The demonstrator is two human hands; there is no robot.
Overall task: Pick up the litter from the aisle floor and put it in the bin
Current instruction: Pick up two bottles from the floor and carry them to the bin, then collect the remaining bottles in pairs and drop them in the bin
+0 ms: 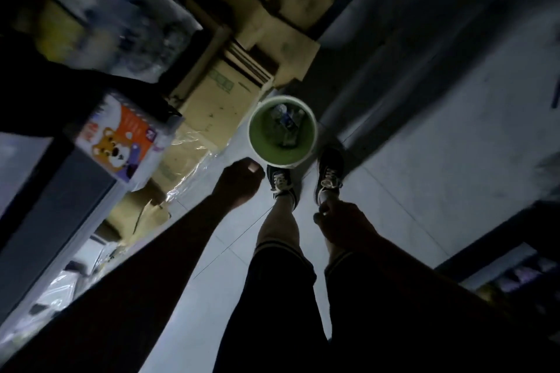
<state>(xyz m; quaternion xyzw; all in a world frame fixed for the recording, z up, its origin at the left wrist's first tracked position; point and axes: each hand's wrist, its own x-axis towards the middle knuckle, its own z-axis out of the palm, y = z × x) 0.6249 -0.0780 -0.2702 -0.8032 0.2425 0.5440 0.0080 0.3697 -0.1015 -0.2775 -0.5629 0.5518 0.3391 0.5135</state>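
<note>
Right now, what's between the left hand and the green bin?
Head view: nothing lies between them. Only a short stretch of bare pale floor separates the left hand from the green bin, which already holds litter.

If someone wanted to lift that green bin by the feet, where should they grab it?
Probably the white rim of the green bin, from above: it stands upright with its mouth open, and no handle shows. The side toward the shoes is clear; cardboard boxes crowd the far side.

Green bin point(261, 147) holding litter point(286, 124) stands on the floor point(409, 185) before two shoes point(330, 174), both hands nearby.
</note>
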